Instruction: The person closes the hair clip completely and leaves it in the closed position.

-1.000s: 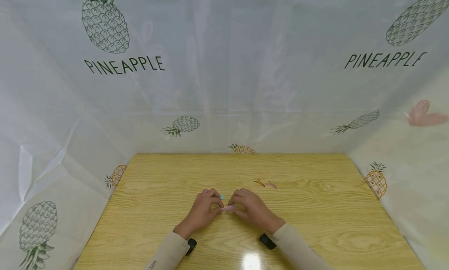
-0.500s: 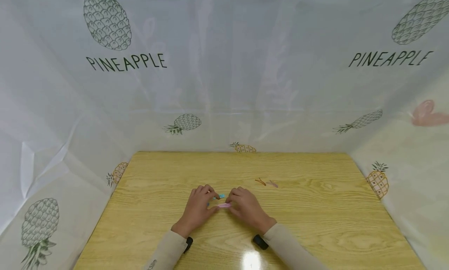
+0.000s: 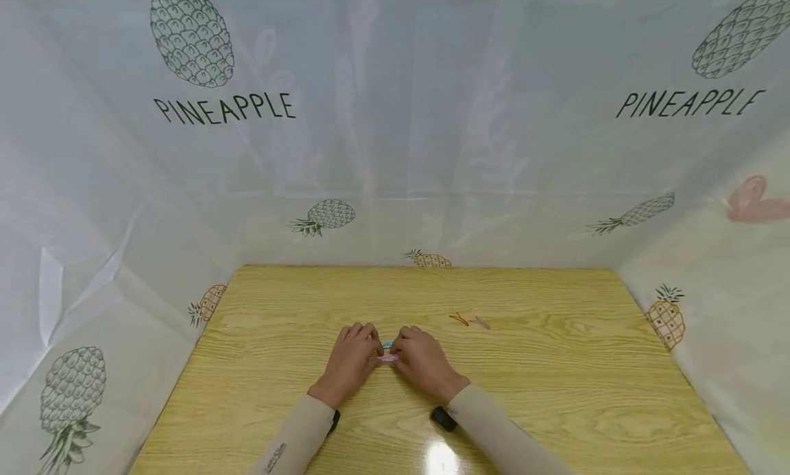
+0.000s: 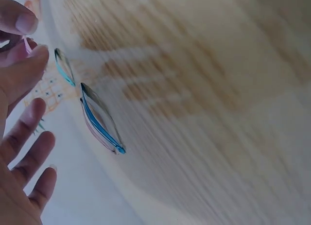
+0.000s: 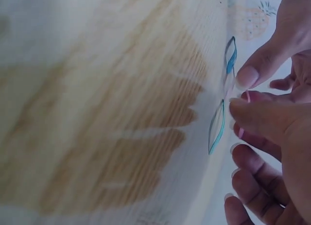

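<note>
Left hand (image 3: 350,357) and right hand (image 3: 424,362) both pinch a pink snap clip (image 3: 388,358).
Mid wooden table (image 3: 568,386): teal clip (image 3: 387,345) just beyond, blue clip (image 4: 101,122) left of that, hidden from the head view; orange clip (image 3: 459,319) and mauve clip (image 3: 480,323) far right.

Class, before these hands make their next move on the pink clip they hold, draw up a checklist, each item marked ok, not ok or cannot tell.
1. Left hand pinches the held pink clip: ok.
2. Right hand pinches its other end: ok.
3. Held clip snapped open or shut: cannot tell, fingers cover its ends.
4. Space just beyond the held clip free of loose clips: not ok, the teal clip lies there.
5. Orange clip well apart from both hands: ok, it lies farther off to the right on the table.
</note>
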A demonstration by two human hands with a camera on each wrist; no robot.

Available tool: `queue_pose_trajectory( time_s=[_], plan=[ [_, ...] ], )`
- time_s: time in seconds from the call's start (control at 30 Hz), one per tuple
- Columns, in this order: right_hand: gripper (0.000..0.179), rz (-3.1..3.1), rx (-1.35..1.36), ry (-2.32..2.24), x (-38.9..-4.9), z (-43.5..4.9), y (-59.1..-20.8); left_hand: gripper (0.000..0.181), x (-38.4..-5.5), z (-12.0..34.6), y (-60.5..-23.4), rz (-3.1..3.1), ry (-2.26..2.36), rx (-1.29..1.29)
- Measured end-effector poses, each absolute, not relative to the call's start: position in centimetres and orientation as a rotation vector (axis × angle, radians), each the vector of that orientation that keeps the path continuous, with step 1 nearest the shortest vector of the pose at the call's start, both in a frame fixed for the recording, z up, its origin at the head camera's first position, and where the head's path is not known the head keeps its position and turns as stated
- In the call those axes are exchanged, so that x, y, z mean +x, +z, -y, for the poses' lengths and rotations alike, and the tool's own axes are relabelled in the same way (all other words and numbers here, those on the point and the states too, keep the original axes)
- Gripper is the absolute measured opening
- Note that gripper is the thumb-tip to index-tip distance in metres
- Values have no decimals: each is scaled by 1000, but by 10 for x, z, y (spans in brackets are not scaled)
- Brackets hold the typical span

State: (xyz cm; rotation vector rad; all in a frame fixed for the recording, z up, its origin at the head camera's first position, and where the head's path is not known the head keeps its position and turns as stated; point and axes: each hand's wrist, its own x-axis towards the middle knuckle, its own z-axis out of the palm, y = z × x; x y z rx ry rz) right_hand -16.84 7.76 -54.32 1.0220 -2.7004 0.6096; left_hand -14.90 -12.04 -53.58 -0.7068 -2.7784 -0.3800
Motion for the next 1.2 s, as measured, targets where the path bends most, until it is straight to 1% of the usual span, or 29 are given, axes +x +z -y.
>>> queue_pose_trajectory(
  time_s=[0.2,0.67,1.03,1.2],
  plan=[
    [6,2741,984,566,-171,-72,-543,12,-155,119,-540,2823,-315,-710],
    [12,2787,971,514,-175,-70,-544,14,-158,118,-545,2786,-278,-715],
    [12,2785,964,547,-172,-72,-543,15,-157,118,-542,2804,-263,-705],
    [12,2747,926,638,-171,-80,-541,16,-156,114,-537,2782,-289,-686]
  ],
)
